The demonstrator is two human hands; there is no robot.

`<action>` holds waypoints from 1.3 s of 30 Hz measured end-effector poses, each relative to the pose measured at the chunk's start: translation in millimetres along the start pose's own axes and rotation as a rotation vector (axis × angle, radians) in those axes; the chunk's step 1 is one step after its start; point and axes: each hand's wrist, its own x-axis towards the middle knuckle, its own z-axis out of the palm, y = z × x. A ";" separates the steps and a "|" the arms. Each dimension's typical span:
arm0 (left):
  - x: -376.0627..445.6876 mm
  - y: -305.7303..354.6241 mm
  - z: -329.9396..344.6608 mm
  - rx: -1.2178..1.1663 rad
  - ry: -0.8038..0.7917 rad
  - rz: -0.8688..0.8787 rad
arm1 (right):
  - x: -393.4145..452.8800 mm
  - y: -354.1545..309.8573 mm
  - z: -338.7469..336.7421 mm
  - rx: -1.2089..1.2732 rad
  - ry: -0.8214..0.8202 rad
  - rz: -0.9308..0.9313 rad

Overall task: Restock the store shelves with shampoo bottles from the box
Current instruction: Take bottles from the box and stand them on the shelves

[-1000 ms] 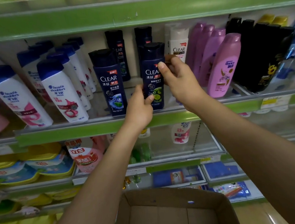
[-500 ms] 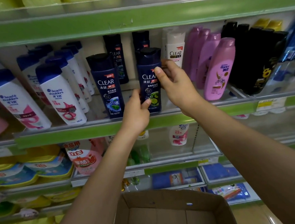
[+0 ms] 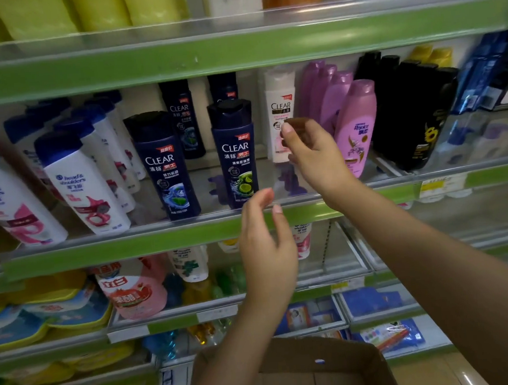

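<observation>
A dark blue CLEAR shampoo bottle with a lime picture [image 3: 234,154] stands upright at the front of the middle shelf [image 3: 129,247], beside a second dark blue CLEAR bottle [image 3: 163,166]. My left hand [image 3: 266,246] hovers just below and in front of the lime bottle, fingers relaxed, touching nothing. To the right of that bottle, my right hand [image 3: 313,154] is raised with loosely bent fingers and is clear of it. The brown cardboard box [image 3: 372,362] sits open at the bottom of the view, and the part of its inside that I see holds no bottles.
White Head & Shoulders bottles [image 3: 82,187] fill the shelf's left. A white CLEAR bottle [image 3: 280,114], pink Rejoice bottles [image 3: 357,126] and black bottles [image 3: 414,119] stand on the right. The shelf above [image 3: 235,45] hangs low. Lower shelves hold detergent pouches [image 3: 132,290].
Both hands have let go of the lime CLEAR bottle. My left hand dropped below the shelf edge and my right hand drew off to the right. The bottle stays standing.
</observation>
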 end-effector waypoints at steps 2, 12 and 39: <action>10.0 8.0 13.7 0.001 -0.043 -0.016 | 7.8 0.9 -8.4 -0.020 0.041 -0.006; 77.6 4.9 69.2 0.001 -0.088 -0.164 | 54.8 2.7 -10.6 -0.063 0.066 0.031; 160.5 -42.0 109.7 -0.083 -0.078 -0.376 | 109.7 19.7 8.9 0.048 0.121 -0.005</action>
